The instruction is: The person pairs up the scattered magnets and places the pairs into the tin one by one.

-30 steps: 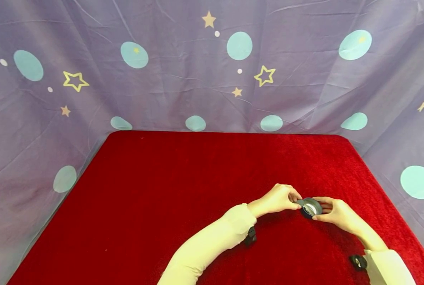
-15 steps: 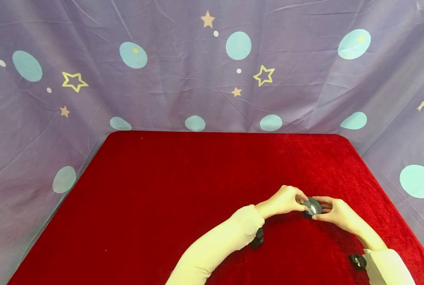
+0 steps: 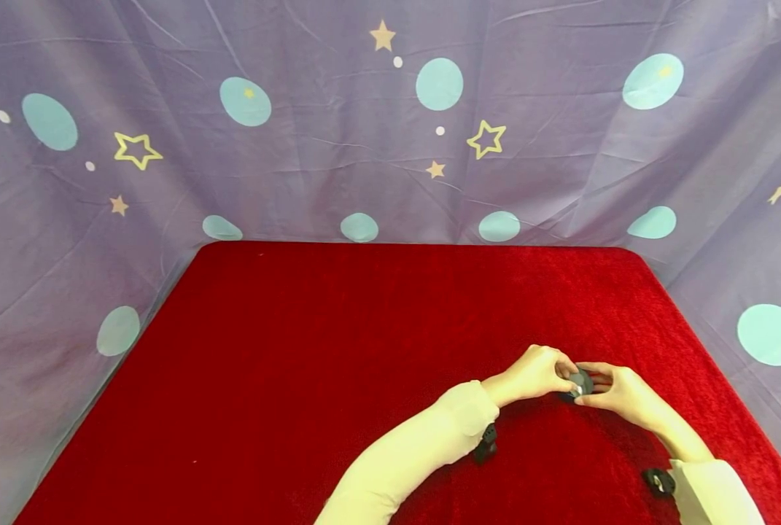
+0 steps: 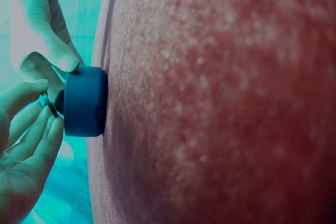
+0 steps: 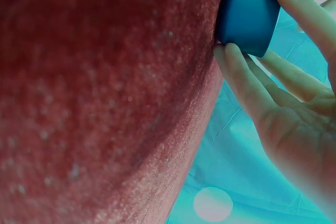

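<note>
A dark, round, short-walled container [image 4: 86, 101] stands on the red cloth toward the right. My right hand [image 3: 628, 394] holds it by the side, with thumb and fingers on opposite parts of its wall [image 5: 248, 13]. Between thumb and fingertips my left hand [image 3: 536, 373] pinches a small dark disc [image 4: 49, 104]. In the left wrist view that disc is tilted at the container's open mouth, partly inside or just over it; I cannot tell which. From the head, my left fingers hide much of the opening, and a pale patch shows inside.
The red velvet cloth [image 3: 337, 350] covers the table. A purple curtain [image 3: 337, 146] with stars and pale blue spots rises behind it and on both sides. Black wrist cameras hang under both sleeves.
My left hand has moved right with the disc, from the container's left rim to over its opening. My right hand and the container have stayed in place.
</note>
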The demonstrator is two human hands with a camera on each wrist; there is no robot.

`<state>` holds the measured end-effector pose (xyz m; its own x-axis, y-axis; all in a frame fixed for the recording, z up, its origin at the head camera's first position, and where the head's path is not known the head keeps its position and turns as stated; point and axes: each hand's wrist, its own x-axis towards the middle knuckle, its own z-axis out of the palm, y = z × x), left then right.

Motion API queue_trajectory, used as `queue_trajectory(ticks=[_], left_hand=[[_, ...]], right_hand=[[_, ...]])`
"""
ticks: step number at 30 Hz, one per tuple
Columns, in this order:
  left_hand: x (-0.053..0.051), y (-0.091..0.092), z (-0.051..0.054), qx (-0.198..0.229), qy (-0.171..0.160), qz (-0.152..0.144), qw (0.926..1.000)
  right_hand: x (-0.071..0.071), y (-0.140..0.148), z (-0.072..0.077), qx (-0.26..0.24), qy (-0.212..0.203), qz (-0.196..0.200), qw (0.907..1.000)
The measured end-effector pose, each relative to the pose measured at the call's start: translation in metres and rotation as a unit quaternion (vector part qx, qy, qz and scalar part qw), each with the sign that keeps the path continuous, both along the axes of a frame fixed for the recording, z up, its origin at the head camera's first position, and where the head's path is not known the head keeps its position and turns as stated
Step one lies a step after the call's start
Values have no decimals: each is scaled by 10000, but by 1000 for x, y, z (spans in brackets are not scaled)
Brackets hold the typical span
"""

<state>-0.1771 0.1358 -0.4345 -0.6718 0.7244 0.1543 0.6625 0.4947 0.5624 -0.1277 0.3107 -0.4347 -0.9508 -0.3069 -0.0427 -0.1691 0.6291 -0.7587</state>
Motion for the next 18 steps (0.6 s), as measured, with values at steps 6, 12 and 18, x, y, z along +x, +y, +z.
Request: queue_trajectory(ticks=[6, 12, 18], left_hand=[[1, 2, -1, 62, -135, 155, 9998], [1, -1, -1, 167, -252, 151, 9994], [2, -10, 7, 15, -283, 15, 9996]], right_hand=[[0, 0, 0, 3, 7, 5, 10000], [0, -1, 1, 61, 12, -42, 10000], [2, -2, 3, 44, -18, -82, 10000]])
